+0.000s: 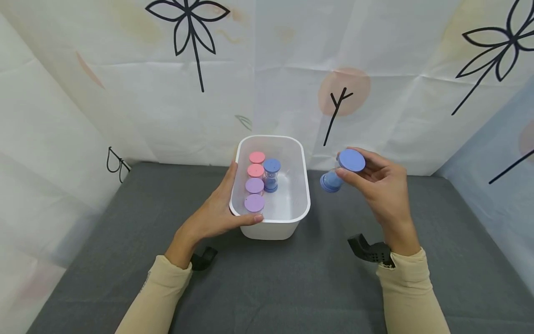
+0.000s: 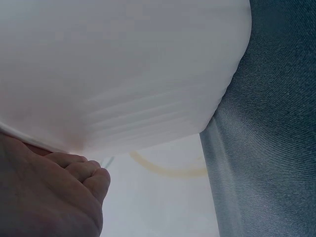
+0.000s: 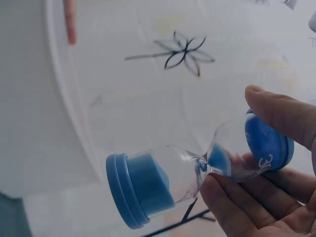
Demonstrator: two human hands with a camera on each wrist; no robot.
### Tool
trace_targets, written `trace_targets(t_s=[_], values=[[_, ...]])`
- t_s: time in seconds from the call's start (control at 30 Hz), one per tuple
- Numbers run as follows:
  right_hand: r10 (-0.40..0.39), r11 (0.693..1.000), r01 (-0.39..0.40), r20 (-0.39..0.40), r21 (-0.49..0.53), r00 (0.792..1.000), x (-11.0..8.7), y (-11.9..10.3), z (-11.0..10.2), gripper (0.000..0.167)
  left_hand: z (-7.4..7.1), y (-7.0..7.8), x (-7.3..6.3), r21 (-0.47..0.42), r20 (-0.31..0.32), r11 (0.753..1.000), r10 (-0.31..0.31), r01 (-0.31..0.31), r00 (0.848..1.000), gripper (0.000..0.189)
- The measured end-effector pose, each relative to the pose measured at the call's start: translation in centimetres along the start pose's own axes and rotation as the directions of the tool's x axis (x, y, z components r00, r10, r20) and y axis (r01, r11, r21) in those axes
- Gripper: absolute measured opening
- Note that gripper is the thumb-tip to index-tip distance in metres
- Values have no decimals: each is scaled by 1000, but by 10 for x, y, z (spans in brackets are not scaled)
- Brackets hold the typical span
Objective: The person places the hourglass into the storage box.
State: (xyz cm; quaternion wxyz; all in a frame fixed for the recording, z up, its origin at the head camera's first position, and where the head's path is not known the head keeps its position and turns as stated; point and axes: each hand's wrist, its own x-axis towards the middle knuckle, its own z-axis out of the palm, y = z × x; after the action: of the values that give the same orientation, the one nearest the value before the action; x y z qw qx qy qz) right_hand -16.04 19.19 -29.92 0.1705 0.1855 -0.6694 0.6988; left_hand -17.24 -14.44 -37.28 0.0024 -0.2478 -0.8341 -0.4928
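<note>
My right hand [image 1: 384,183] holds a blue-capped sand timer [image 1: 351,160] by one end, tilted, to the right of the white plastic bin [image 1: 288,221]. In the right wrist view, thumb and fingers pinch the upper cap of this sand timer [image 3: 148,185]; blue sand lies in both bulbs. My left hand [image 1: 212,213] grips the bin at its left side, thumb over the front rim and fingers along the outer wall. Inside stand two pink timers [image 1: 256,170], two purple timers [image 1: 254,202] in the same row, and a blue timer [image 1: 271,171] beside them.
A dark grey cloth [image 1: 292,287] covers the table under the bin. Behind it hangs a pale curtain [image 1: 283,93] with printed plants, which also runs along both sides. Black camera mounts [image 1: 369,250] sit on both wrists.
</note>
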Motion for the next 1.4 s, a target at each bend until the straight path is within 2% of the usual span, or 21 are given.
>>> trace_targets(t_s=[0.27, 0.47, 0.7, 0.93, 1.03, 1.13, 1.27, 1.4], values=[[-83, 991, 74, 78, 109, 993, -11, -23, 21, 45, 0, -1, 0, 10, -2, 1000, 9, -9, 1000, 131], [-111, 986, 95, 119, 137, 987, -16, -20, 37, 47, 0, -1, 1, 5, 1, 1000, 7, -7, 1000, 132], [-32, 999, 27, 198, 30, 980, -18, 9, 55, 50, 0, 0, 1, -8, 7, 1000, 15, -15, 1000, 131], [126, 992, -127, 248, -14, 960, -16, 35, 68, 50, 0, 0, 2, -26, 8, 999, 32, -32, 999, 131], [185, 982, -184, 283, -33, 941, -13, 38, 68, 50, 1, 0, 2, -30, 9, 999, 25, -24, 1000, 130], [227, 974, -208, 337, -91, 914, -8, 37, 66, 49, 1, 0, 2, -36, 13, 999, 23, -22, 1000, 130], [300, 949, -220, 433, -226, 850, 4, 33, 65, 46, 1, 0, 2, -46, 13, 999, 25, -25, 1000, 131], [376, 907, -199, 499, -372, 781, 18, 27, 68, 43, 0, 0, 2, -52, 13, 998, 29, -28, 1000, 132]])
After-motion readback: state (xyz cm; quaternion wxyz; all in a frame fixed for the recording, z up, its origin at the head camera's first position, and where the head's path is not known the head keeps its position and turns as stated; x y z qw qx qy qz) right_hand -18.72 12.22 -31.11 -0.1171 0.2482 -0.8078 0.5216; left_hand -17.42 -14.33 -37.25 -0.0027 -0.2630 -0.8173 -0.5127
